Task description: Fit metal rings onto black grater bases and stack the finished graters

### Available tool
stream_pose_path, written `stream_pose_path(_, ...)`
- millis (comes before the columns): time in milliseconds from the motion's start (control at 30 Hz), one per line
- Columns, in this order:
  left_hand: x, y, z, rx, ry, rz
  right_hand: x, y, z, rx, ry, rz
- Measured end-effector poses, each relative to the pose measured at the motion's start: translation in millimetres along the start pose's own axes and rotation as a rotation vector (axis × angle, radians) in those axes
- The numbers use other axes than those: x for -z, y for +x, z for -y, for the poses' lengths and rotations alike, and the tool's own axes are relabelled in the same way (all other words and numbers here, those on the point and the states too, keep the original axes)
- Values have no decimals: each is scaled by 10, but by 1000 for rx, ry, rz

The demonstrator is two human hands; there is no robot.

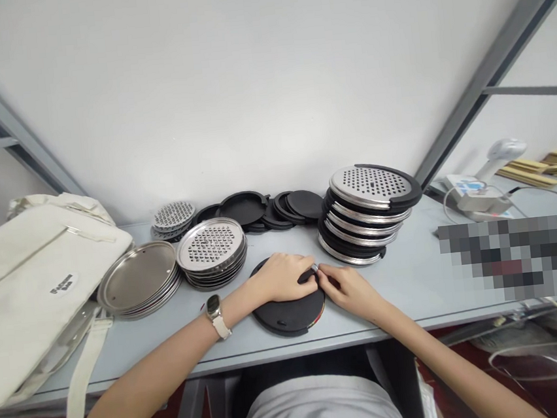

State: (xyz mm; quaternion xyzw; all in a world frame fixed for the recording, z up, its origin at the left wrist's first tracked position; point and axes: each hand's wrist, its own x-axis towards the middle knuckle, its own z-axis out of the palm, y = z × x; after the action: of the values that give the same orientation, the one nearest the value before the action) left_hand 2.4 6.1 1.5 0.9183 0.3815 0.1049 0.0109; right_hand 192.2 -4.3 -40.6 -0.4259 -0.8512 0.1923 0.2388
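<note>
A round black disc (283,317) lies flat on the table before me, with a strip of red and yellow at its right edge. Over its upper part rests my left hand (289,277), a watch on the wrist. Its fingers are closed round a small black piece with a silvery end (308,273); its exact kind I cannot tell. My right hand (346,289) pinches at the disc's upper right edge, beside that silvery end. What sits between its fingertips is hidden.
Left of the disc stand stacked perforated metal discs (212,245) and plain metal discs (140,278). Black round covers (244,209) lie behind. A tall stack of black-rimmed perforated discs (370,187) rises at right. A white bag (53,277) covers the left end; a white device (474,193) sits far right.
</note>
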Motion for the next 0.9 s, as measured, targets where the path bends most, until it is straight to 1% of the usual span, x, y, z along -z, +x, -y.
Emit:
stream_pose_path(600,17,-5,-39,-6,-27,50,18,-11,23,-5,-9,-20)
stream_pose_path(900,3,-17,-39,-24,-16,36,-4,-16,7,5,-21,-43)
